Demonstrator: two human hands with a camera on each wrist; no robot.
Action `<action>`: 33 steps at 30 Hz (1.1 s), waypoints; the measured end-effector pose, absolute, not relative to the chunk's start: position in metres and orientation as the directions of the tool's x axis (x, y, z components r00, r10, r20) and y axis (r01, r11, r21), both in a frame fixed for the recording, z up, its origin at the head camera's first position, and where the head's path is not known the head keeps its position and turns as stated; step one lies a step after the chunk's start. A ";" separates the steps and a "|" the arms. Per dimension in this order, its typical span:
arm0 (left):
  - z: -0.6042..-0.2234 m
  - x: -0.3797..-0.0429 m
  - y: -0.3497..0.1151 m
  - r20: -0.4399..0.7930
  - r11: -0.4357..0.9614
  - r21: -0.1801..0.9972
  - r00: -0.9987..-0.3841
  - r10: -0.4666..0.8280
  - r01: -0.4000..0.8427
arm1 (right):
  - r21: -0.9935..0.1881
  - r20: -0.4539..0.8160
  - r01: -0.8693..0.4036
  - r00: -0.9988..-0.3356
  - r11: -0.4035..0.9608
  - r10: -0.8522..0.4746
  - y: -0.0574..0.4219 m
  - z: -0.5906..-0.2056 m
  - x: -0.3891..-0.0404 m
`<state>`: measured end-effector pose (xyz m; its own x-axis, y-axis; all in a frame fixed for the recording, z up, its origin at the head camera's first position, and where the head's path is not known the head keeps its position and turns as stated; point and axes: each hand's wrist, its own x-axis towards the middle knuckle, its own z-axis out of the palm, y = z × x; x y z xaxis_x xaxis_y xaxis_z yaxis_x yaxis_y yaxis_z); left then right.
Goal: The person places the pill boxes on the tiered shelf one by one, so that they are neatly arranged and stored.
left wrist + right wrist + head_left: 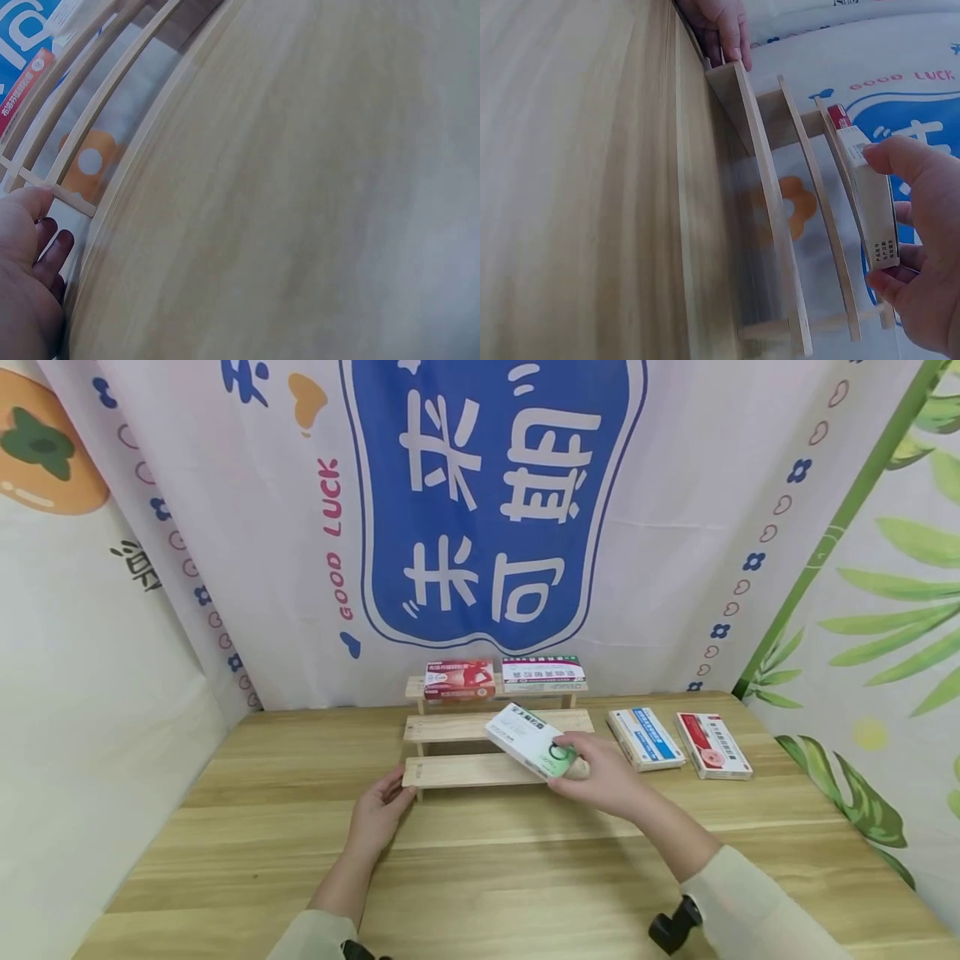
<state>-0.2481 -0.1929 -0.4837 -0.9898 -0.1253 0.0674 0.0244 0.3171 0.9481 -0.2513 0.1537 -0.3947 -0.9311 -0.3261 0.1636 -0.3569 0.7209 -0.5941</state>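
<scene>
My right hand (602, 774) pinches a white and green medicine box (527, 737), thumb on one side and fingers on the other. The box is tilted over the middle and lowest tiers of a three-tier wooden display rack (465, 771). My left hand (380, 810) grips the left end of the lowest tier, its thumb at the front corner. In the left wrist view the thumb meets the rack end while the other fingers curl below. On the top tier sit a red medicine box (459, 680) and a white, purple and green medicine box (543, 673).
Right of the rack, a blue and white medicine box (646, 739) and a red and white medicine box (713, 745) lie on the wooden table (300, 827). A printed cloth (285, 568) hangs close behind the rack, with more cloth at both sides.
</scene>
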 end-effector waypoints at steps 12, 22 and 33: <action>-0.485 -0.249 -0.192 0.072 0.317 0.948 -0.988 -0.136 0.026 | -0.604 0.084 -0.375 -0.907 0.703 -0.412 0.099 -0.392 -0.274; -0.483 -0.247 -0.191 0.134 0.335 0.939 -0.980 -0.149 0.078 | -0.595 0.096 -0.392 -0.902 0.702 -0.422 0.088 -0.395 -0.290; -0.483 -0.248 -0.192 0.077 0.316 0.948 -0.986 -0.147 0.026 | -0.617 0.139 -0.301 -0.951 0.728 -0.275 0.084 -0.401 -0.302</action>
<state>-0.2475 -0.1917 -0.4826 -0.9862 -0.1470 0.0765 0.0265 0.3158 0.9484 -0.3017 0.0836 -0.4005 -0.9513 -0.2751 0.1392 -0.3007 0.7275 -0.6167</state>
